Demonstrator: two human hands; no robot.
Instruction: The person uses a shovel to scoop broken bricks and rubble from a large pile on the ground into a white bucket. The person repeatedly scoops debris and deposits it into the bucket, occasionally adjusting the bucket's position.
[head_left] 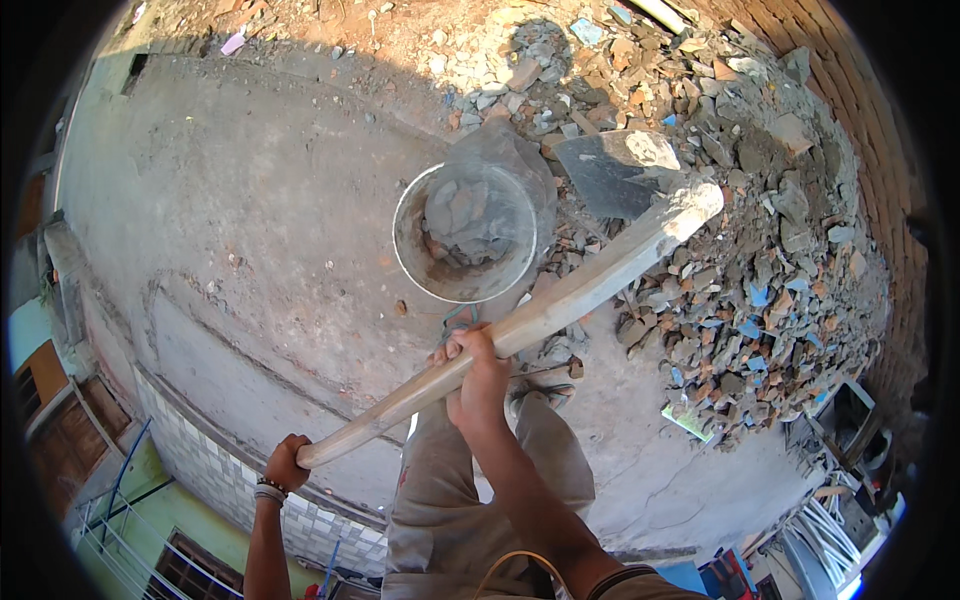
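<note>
Hoe (560, 305) first: I have it slantwise across the middle of the view, butt low on the left, head up right beside the bucket. Both hands are wrapped round the handle, well apart: left hand (287, 463) closed at the butt end, right hand (478, 378) clamped further up, in front of the legs (440, 500). The dark blade (605, 175) sits over the near edge of the rubble; can't tell if it touches. A pale lump or lit patch shows on it, can't tell which.

Bucket (412, 225) stands on the floor just left of the blade, mouth up. Grey chunks (465, 215) lie inside, below the rim, with bare inner wall showing, so I'd call it part-filled, with room left. Haze over it blurs the true level.

Outward, the heap (740, 320) spreads along the right, grey and reddish bits with some blue pieces, up to the brick wall (870, 130). Loose rubble also lies sunlit along the top. My judgement: some loading done, most of the heap left. The floor (250, 190) on the left has only scattered crumbs.
</note>
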